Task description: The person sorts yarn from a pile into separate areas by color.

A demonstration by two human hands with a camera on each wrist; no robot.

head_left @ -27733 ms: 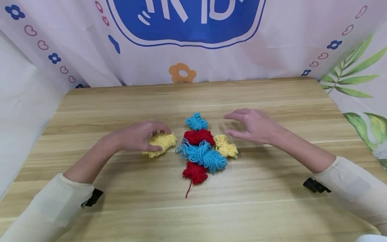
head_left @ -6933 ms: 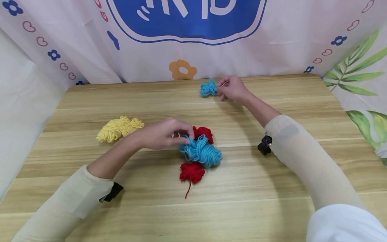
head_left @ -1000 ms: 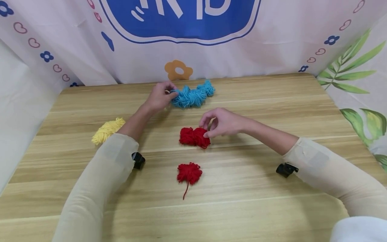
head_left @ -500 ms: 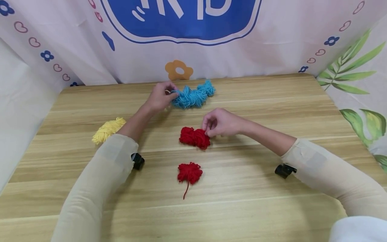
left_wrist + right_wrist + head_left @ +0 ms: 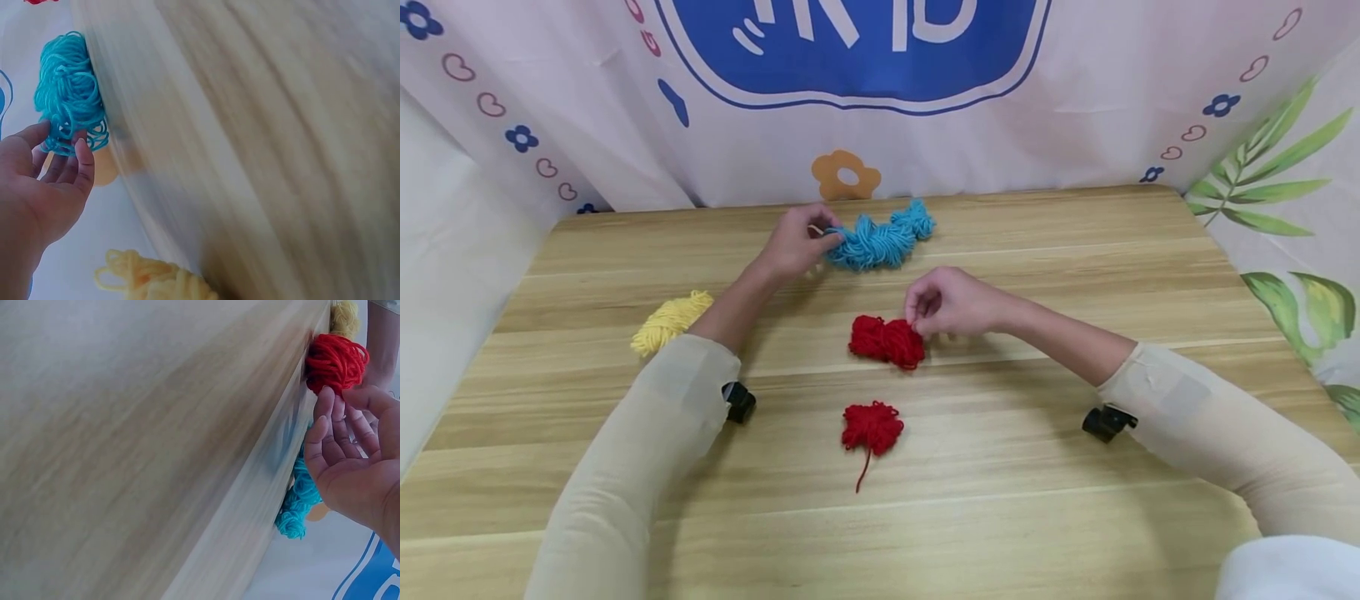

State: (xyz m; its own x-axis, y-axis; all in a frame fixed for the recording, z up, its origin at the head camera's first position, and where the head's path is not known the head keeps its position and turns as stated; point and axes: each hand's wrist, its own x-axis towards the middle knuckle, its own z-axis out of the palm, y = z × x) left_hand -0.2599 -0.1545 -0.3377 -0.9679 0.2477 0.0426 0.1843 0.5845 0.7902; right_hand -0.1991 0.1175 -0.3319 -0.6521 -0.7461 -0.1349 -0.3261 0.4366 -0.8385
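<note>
At the back of the table, my left hand point(image 5: 801, 240) pinches the left end of the larger blue yarn skein point(image 5: 876, 243). That skein lies against a smaller blue skein point(image 5: 914, 220) on its right. In the left wrist view, thumb and fingers hold the loops of the blue yarn point(image 5: 69, 87). Near the middle, my right hand point(image 5: 957, 304) pinches the right end of the larger red yarn skein point(image 5: 887, 342). The right wrist view shows the thumb and fingertips at the end of the red yarn point(image 5: 337, 362). A small red skein point(image 5: 872, 427) with a loose tail lies nearer me.
Yellow yarn point(image 5: 670, 323) lies at the left, partly hidden by my left forearm. The wooden table point(image 5: 1075, 517) meets a printed curtain point(image 5: 985, 158) along its back edge. A black camera mount point(image 5: 1108, 422) sits on each sleeve.
Earlier, the skeins were heaped mid-table; yellow has gone left and both blues to the back. Within the last second, my right fingers have closed on the red skein's end; my left hand stays put.
</note>
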